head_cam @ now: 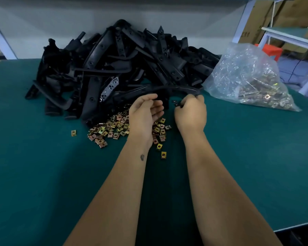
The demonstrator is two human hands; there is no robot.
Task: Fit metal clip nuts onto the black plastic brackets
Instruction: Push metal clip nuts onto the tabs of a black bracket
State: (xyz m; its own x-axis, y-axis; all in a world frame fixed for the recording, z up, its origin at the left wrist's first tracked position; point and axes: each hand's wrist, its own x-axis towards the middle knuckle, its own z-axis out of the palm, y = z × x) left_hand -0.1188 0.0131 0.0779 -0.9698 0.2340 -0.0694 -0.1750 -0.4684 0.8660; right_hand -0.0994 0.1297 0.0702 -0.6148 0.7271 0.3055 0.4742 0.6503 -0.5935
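Right hand (pixel 190 113): fingers curled around the near end of a long, curved black bracket (pixel 176 89). The grip is closed on the part; the fingertips (pixel 194 97) wrap the bracket's right end, and a small dark piece shows just left of the knuckles. Whether a clip nut sits under these fingers cannot be determined.

Left hand (pixel 146 112): palm turned inward towards the right hand, fingers extended and only slightly bent, spread loosely. Its upper fingertips (pixel 154 96) lie against or just beside the same bracket's middle span; actual contact cannot be confirmed. It grips nothing.

The held bracket arcs from the right fingers leftward, passing just beyond the left fingertips, its far portion merging with the bracket pile (pixel 114 68) behind both hands.

Loose clip nuts (pixel 112 128), brass-coloured, lie scattered on the green table mat (pixel 43 174) directly beneath and on both sides of the left wrist, nearer than the fingers. One stray nut (pixel 73 133) sits well left of the left hand.

A clear plastic bag of nuts (pixel 247 77) rests to the right of and beyond the right fingers, apart from them.
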